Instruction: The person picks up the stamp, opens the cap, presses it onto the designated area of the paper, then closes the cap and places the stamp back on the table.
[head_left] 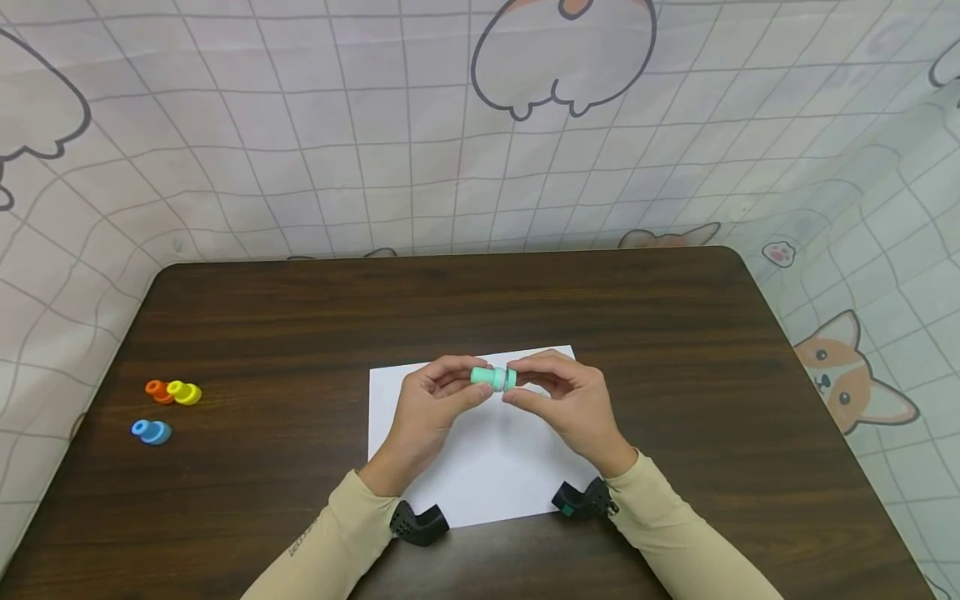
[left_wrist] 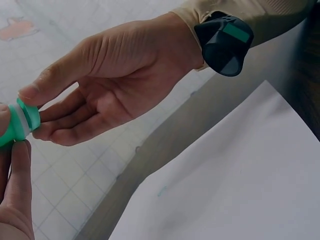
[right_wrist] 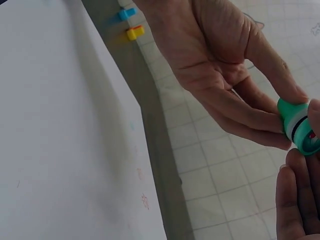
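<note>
Both hands hold a small mint-green toy stamp [head_left: 487, 377] above a white sheet of paper [head_left: 495, 467]. The left hand [head_left: 431, 408] pinches its longer, narrow part between thumb and fingers. At the other, wider end, the right hand [head_left: 573, 400] grips with thumb and fingertips. In the right wrist view a dark line crosses the green stamp [right_wrist: 294, 117]; whether its parts are joined there I cannot tell. Faint marks dot the paper: a reddish mark [right_wrist: 145, 201] in the right wrist view and a greenish mark [left_wrist: 162, 191] in the left.
On the table's left lie an orange stamp [head_left: 158, 392], a yellow stamp [head_left: 185, 392] touching or close beside it, and a blue stamp [head_left: 152, 431] nearer the front. The dark wooden table [head_left: 712, 375] backs onto a grid-patterned cloth [head_left: 337, 167]. A black camera sits on each wrist.
</note>
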